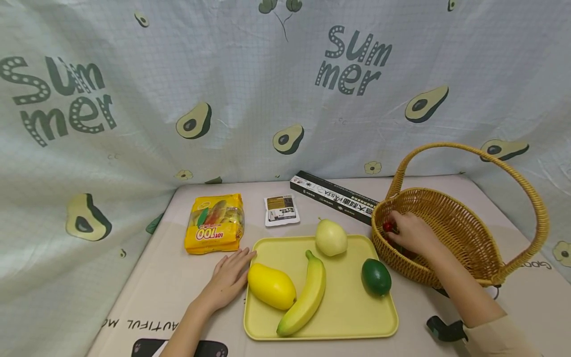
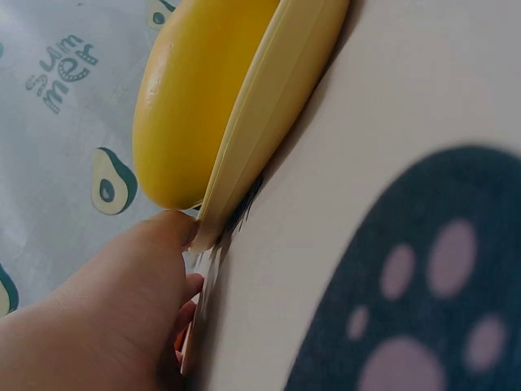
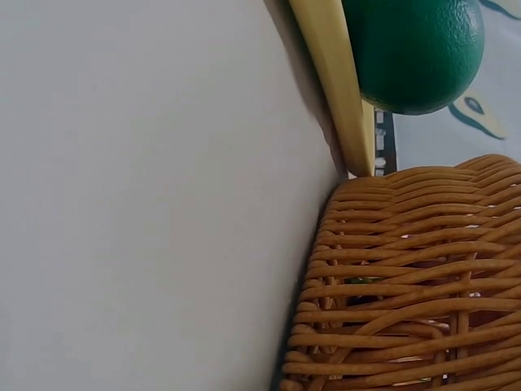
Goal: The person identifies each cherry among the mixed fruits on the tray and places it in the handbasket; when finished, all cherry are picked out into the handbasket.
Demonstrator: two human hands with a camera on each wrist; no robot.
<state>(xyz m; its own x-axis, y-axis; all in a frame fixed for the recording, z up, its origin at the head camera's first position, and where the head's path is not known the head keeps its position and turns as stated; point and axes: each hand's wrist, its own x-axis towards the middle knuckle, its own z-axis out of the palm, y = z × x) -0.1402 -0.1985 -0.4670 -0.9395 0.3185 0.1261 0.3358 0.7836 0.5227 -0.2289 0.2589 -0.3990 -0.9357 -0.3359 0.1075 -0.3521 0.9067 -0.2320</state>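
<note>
My left hand (image 1: 228, 278) lies on the table with its fingers extended, against the left edge of the yellow tray (image 1: 348, 322). In the left wrist view the thumb touches the tray's rim, close to a yellow mango (image 2: 183, 106). Reaching into the wicker basket (image 1: 446, 218) on the right, my right hand (image 1: 412, 233) has its fingers curled at small shiny red cherries (image 1: 389, 226) near the basket's left wall. The basket's weave (image 3: 423, 285) hides that hand in the right wrist view. A banana (image 1: 308, 297), a pale green pear (image 1: 331, 237) and a dark green avocado (image 1: 376, 277) lie on the tray.
Behind the tray are a yellow snack bag (image 1: 215, 223), a small white-and-brown packet (image 1: 281, 210) and a long black pasta box (image 1: 334, 196) reaching to the basket. The basket's tall handle (image 1: 522, 178) arches above it. A black object (image 1: 446, 329) lies by the right forearm.
</note>
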